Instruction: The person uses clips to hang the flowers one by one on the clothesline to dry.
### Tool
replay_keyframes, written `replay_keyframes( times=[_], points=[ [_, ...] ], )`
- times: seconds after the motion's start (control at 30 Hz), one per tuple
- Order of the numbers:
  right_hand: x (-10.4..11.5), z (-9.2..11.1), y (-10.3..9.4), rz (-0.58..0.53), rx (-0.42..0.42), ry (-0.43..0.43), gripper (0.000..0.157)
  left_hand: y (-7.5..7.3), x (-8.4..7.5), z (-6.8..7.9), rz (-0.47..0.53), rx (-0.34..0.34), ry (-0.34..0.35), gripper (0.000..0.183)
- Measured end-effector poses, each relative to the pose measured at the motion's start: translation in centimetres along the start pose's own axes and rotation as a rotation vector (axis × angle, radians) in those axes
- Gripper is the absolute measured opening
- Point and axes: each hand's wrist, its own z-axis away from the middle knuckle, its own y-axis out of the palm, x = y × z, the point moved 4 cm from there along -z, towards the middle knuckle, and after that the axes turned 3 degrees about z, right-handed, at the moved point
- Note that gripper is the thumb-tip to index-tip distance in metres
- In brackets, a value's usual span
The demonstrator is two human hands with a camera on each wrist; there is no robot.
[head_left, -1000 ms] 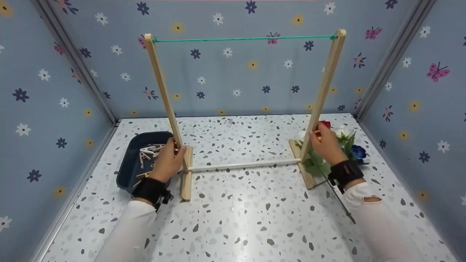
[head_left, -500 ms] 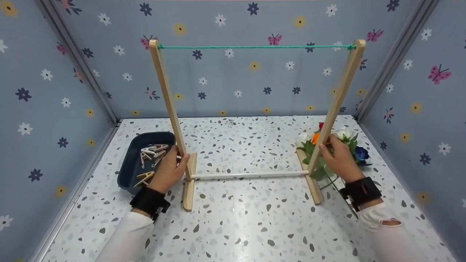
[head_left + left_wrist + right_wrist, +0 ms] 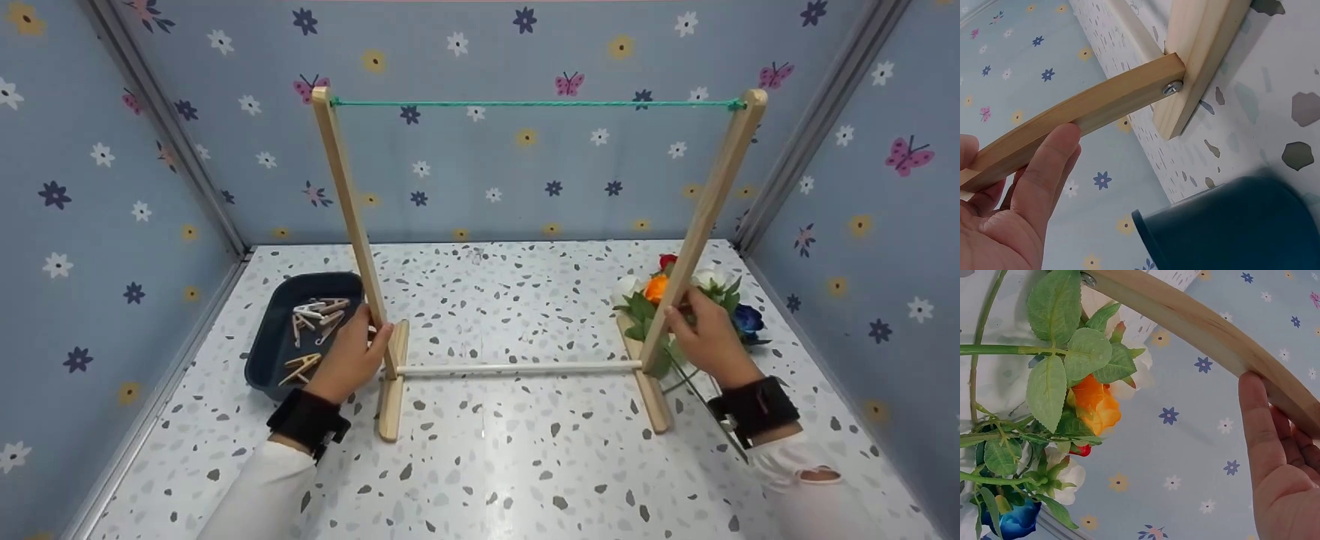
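A wooden stand (image 3: 350, 210) with two posts, two flat feet and a white crossbar (image 3: 517, 368) stands upright on the table. A green cord (image 3: 532, 103) is stretched between the post tops. My left hand (image 3: 351, 358) holds the left post low down, thumb on one side and fingers on the other; the left wrist view shows this post (image 3: 1112, 95) bolted to its foot. With my right hand (image 3: 709, 337) I hold the right post at about the same height. In the right wrist view, fingertips touch that post (image 3: 1202, 326), and part of the hand is cut off.
Beside the left hand is a dark blue bin (image 3: 259, 352) with several clothespins (image 3: 304, 367). Artificial flowers, among them an orange rose (image 3: 655, 289) and a blue rose (image 3: 748, 319), lie behind and right of the right post. Patterned walls (image 3: 480, 172) enclose the speckled table (image 3: 480, 465).
Both hands have drawn the stand toward me, its right side shifting right, so that it now faces me more squarely. The bin and the flowers have stayed in place.
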Motion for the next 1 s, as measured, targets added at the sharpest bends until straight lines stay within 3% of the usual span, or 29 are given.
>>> replay_keyframes(
  times=[0.5, 0.7, 0.83, 1.0],
  points=[
    [-0.2, -0.1, 0.0, 0.013, -0.001, 0.011, 0.03, -0.3, 0.3, 0.2, 0.036, 0.029, -0.048, 0.032],
    [-0.1, 0.1, -0.1, 0.005, -0.028, 0.028, 0.028, -0.9, -0.2, 0.0, 0.026, 0.042, -0.021, 0.038],
    [0.2, 0.4, -0.1, -0.006, -0.09, 0.041, 0.035, -2.1, -0.6, -0.3, 0.041, -0.01, 0.045, 0.037],
    [1.0, 0.7, -0.4, -0.028, -0.246, 0.084, 0.046, -4.3, -0.3, -0.7, 0.028, -0.097, 0.074, 0.049]
  ],
)
